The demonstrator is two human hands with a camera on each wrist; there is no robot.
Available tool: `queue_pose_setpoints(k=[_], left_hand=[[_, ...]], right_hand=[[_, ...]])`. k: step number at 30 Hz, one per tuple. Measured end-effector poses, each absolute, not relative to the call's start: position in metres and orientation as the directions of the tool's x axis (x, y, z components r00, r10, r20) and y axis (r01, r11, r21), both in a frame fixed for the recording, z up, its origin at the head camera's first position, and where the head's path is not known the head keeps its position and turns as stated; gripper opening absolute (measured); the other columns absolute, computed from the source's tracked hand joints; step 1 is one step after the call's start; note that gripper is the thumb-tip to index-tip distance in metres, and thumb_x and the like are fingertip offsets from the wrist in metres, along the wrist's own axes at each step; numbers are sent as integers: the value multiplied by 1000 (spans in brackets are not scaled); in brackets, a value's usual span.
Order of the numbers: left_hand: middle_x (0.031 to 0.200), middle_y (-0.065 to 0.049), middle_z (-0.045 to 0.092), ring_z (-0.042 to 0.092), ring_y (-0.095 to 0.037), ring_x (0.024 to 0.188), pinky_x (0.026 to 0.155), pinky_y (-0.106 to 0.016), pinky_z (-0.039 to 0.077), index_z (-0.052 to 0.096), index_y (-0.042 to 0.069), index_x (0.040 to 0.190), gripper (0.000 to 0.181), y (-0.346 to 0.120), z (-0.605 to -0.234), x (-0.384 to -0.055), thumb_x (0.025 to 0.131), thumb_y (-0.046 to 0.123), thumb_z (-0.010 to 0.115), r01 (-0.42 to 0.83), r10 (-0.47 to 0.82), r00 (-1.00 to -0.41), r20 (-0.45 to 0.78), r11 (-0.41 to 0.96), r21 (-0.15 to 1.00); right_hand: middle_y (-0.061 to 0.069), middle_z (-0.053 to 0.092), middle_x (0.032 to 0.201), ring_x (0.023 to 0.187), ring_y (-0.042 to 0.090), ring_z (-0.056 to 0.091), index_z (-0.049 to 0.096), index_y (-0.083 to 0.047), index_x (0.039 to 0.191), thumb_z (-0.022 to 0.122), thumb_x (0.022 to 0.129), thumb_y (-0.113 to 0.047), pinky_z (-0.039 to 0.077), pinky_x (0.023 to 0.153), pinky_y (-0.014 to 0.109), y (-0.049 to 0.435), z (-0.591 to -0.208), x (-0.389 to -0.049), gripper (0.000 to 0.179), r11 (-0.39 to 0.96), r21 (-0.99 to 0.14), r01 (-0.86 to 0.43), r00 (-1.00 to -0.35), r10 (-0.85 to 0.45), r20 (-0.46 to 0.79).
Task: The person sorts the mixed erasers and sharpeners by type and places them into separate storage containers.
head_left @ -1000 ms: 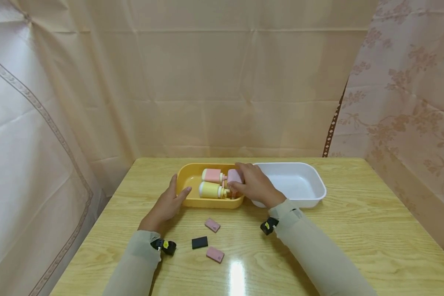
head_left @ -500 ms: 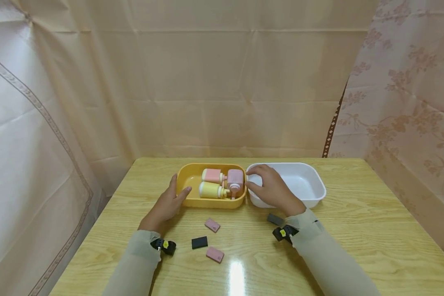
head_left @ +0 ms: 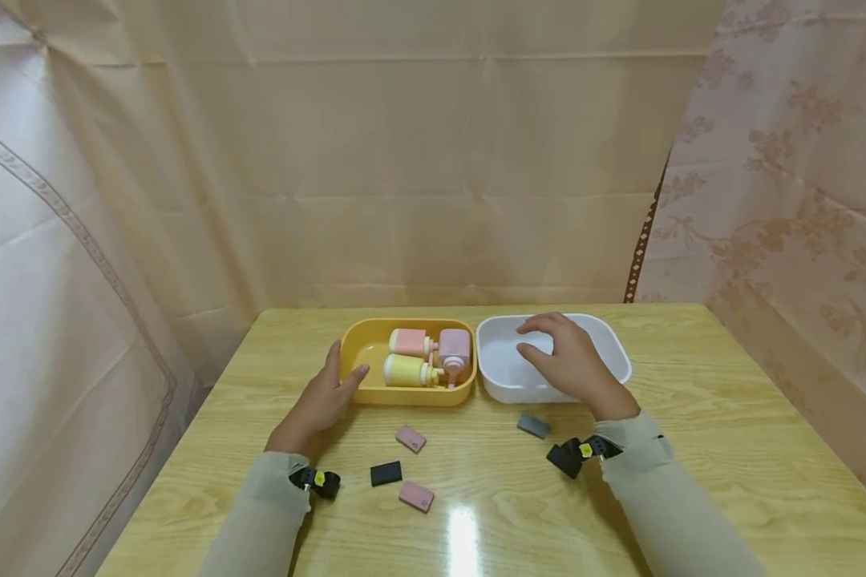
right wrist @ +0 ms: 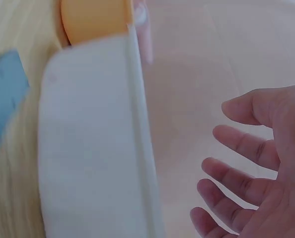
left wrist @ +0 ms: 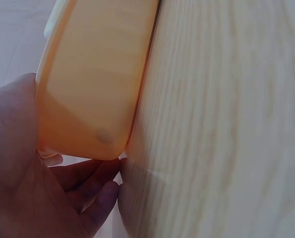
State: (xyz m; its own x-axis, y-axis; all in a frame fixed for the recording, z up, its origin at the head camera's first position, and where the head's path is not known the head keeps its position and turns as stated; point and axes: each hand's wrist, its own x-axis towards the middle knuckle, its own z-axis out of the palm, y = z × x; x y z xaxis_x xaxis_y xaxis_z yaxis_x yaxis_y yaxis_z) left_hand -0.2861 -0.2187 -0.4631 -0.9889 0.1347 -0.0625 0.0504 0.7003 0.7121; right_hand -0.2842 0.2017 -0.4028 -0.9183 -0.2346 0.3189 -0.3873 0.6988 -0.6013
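My left hand (head_left: pixel 319 403) holds the left end of a yellow plastic tray (head_left: pixel 404 397), thumb over its rim and fingers along the outer end. In the left wrist view the fingertips sit low against the tray's corner (left wrist: pixel 105 144). Inside the tray lie three toy pump bottles: a pink one (head_left: pixel 408 342), a yellow one (head_left: pixel 406 371) and a lilac one (head_left: pixel 454 344) at the right end, its pump pointing toward me. Above a white tray (head_left: pixel 523 393) my right hand (head_left: pixel 579 365) hovers with fingers spread and nothing between them.
The two trays stand side by side toward the back of the wooden table (head_left: pixel 491 457). In front lie a pink block (head_left: pixel 410 438), a black block (head_left: pixel 386 474), another pink block (head_left: pixel 416 496) and a grey-blue block (head_left: pixel 533 425). Curtains (head_left: pixel 404 184) hang behind.
My right hand has let go of the lilac bottle in the yellow tray and moved right, over the white tray. The grey-blue block has come into view. My left hand stays at the yellow tray.
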Motion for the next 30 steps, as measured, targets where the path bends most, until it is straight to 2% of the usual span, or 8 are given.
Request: queue_pose_setpoints(k=[10,14,15,18,22,25,30], left_hand=[[173,-21,8,18,-44,157,125,-61,15,-12,11,165,99,-220,-461,-285,103,71,36,55,138,-988,-62,708,704],[173,-21,8,20,-46,156,125,-62,16,-13,12,166,101,-221,-461,-286,102,72,38,48,140,-987,-74,710,702],[173,-21,8,21,-46,156,124,-63,17,-14,13,165,104,-222,-462,-286,100,73,40,46,142,-987,-80,714,699],[173,-20,11,28,-46,154,123,-64,23,-16,20,165,117,-223,-463,-286,92,76,56,32,137,-986,-96,717,696],[172,-17,18,36,-42,151,120,-65,29,-17,29,165,137,-224,-466,-285,75,80,73,26,133,-986,-99,711,702],[171,-16,22,40,-41,148,119,-65,30,-16,32,165,138,-222,-466,-285,72,81,75,33,139,-986,-89,697,716],[171,-15,22,41,-40,147,120,-64,30,-15,31,165,139,-218,-464,-285,71,81,76,18,135,-986,-100,679,734]], right_hand=[[18,53,150,140,44,47,66,-9,133,63,102,-29,41,109,68,257,-403,-294,37,722,-669,-177,-965,5,261],[22,50,153,141,48,45,63,-8,137,61,103,-29,39,109,70,276,-409,-297,40,738,-663,-126,-966,60,251],[23,49,153,140,49,44,62,-8,138,61,103,-29,39,109,70,280,-411,-298,41,741,-661,-118,-967,67,248],[25,44,157,141,50,43,55,-7,147,60,104,-29,39,109,70,290,-418,-300,48,738,-669,-86,-975,78,210],[25,31,166,146,52,37,35,-11,162,57,106,-35,38,112,69,300,-428,-304,65,689,-724,5,-994,84,73],[22,23,170,149,53,32,21,-14,166,55,106,-37,34,115,67,304,-435,-307,73,643,-764,51,-998,67,-9],[18,14,173,156,49,17,15,-15,167,50,109,-38,22,121,67,310,-443,-309,72,609,-789,76,-997,35,-69]])
